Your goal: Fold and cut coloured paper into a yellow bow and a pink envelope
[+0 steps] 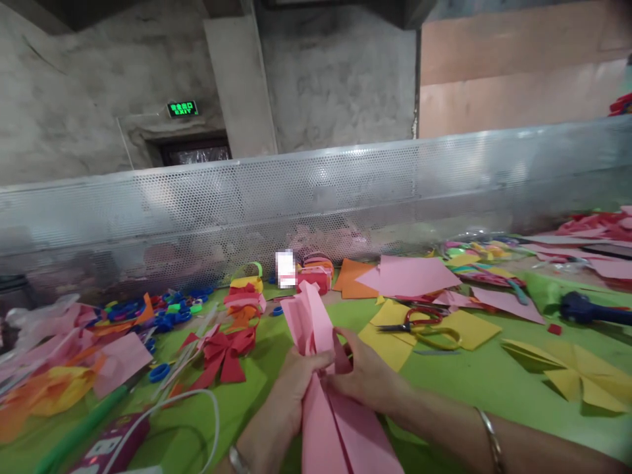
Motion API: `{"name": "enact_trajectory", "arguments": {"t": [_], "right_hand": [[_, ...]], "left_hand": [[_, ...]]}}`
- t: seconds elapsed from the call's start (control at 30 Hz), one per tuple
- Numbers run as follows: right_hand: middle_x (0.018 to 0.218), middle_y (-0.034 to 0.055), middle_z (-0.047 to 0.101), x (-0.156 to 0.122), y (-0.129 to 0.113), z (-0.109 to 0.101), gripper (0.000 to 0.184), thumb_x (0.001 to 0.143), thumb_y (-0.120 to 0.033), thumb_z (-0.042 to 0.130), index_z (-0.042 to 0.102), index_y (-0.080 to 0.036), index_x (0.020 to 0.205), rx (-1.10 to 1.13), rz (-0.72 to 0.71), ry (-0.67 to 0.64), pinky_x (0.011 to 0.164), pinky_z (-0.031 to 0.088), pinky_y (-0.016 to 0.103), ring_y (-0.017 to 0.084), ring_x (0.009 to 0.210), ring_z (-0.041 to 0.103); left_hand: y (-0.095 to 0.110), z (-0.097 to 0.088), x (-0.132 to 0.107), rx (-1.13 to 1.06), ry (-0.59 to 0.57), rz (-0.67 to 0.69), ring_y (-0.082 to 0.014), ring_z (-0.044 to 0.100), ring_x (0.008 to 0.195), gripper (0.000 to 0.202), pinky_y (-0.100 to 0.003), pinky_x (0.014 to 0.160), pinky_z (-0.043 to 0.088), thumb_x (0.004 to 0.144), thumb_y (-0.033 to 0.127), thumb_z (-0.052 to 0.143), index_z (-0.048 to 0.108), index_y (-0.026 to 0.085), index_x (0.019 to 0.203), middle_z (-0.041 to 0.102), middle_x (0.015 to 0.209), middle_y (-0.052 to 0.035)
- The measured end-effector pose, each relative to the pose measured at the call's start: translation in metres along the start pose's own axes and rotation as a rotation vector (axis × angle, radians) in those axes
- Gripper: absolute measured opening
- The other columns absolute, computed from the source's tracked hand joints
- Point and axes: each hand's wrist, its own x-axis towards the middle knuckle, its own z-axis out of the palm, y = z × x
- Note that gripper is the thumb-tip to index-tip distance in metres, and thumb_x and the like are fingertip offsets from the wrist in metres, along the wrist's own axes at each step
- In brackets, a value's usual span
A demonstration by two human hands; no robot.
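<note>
A folded piece of pink paper (328, 428) stands upright in front of me, pinched in at its middle and fanning out above and below. My left hand (303, 378) grips the pinched middle, its thumb lying across the front. From the other side my right hand (363, 375) holds the same paper, thumb and fingers closed on its right edge. Left of my hands lies a red paper bow (230, 352). Scissors (419, 328) with red and yellow handles rest on yellow paper sheets (390, 336) to the right.
A purple power strip (111, 444) with a white cable (214, 401) sits front left. Blue plastic rings (182, 319) and paper scraps lie beyond it. A yellow folded paper (577, 378) and a dark blue-handled tool (587, 309) are at right. A perforated metal barrier (316, 191) runs behind.
</note>
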Motion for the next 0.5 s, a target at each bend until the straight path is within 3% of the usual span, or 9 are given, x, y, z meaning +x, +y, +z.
{"name": "enact_trajectory", "arguments": {"t": [0.07,0.13,0.23,0.3,0.33,0.4,0.5], "right_hand": [[0.093,0.0044,0.068,0.002,-0.003,-0.002,0.054,0.061,-0.014,0.064,0.051,-0.016,0.114,0.035,-0.023,-0.087,0.067,0.053,0.028,0.019,0.079,0.065],[0.091,0.0043,0.068,0.007,-0.004,-0.006,0.044,0.068,-0.014,0.058,0.054,-0.016,0.111,-0.035,-0.077,-0.065,0.065,0.053,0.027,0.018,0.078,0.065],[0.094,0.0092,0.066,0.016,-0.001,-0.017,0.056,0.078,-0.023,0.051,0.038,-0.013,0.131,-0.224,-0.112,0.122,0.068,0.053,0.034,0.021,0.078,0.064],[0.115,0.0159,0.058,0.021,0.0,-0.026,0.068,0.076,-0.021,0.052,0.027,-0.014,0.139,-0.359,-0.199,0.229,0.084,0.046,0.045,0.028,0.101,0.058],[0.128,0.0168,0.049,0.022,-0.001,-0.03,0.069,0.074,-0.017,0.053,0.029,-0.017,0.139,-0.484,-0.309,0.248,0.093,0.039,0.049,0.03,0.115,0.048],[0.143,0.0104,0.035,0.024,-0.004,-0.037,0.062,0.07,-0.009,0.053,0.044,-0.024,0.13,-0.8,-0.621,0.182,0.103,0.023,0.054,0.032,0.131,0.028],[0.134,0.0013,0.049,0.022,-0.009,-0.042,0.039,0.075,-0.008,0.051,0.061,-0.026,0.108,-1.121,-1.017,-0.021,0.107,0.013,0.053,0.029,0.132,0.029]], "left_hand": [[0.004,-0.003,0.001,0.026,0.003,-0.037,-0.022,0.066,0.059,0.039,-0.032,0.058,0.052,0.053,0.005,0.062,0.058,0.014,0.091,0.066,0.062,-0.0018],[0.01,-0.006,0.001,0.046,0.033,-0.041,-0.0185,0.062,0.05,0.038,-0.029,0.051,0.05,0.052,0.005,0.055,0.057,0.014,0.089,0.063,0.056,0.0005],[0.02,-0.01,0.001,0.064,0.057,0.0,-0.0136,0.056,0.044,0.048,-0.024,0.047,0.046,0.046,0.001,0.047,0.056,0.016,0.091,0.062,0.056,0.0037],[0.025,-0.011,-0.001,0.069,0.021,0.008,-0.0138,0.057,0.047,0.055,-0.024,0.048,0.046,0.043,-0.002,0.044,0.055,0.017,0.093,0.062,0.059,0.0036],[0.027,-0.012,-0.002,0.073,-0.006,-0.005,-0.0151,0.058,0.049,0.055,-0.025,0.049,0.046,0.042,-0.002,0.043,0.056,0.016,0.092,0.063,0.06,0.0024],[0.031,-0.013,-0.003,0.078,-0.057,-0.053,-0.0186,0.06,0.051,0.053,-0.029,0.05,0.047,0.04,-0.003,0.043,0.056,0.014,0.089,0.063,0.062,-0.0006],[0.033,-0.016,-0.004,0.078,-0.079,-0.125,-0.0179,0.057,0.046,0.042,-0.028,0.047,0.044,0.041,-0.003,0.045,0.054,0.013,0.078,0.059,0.055,0.0004]]}}
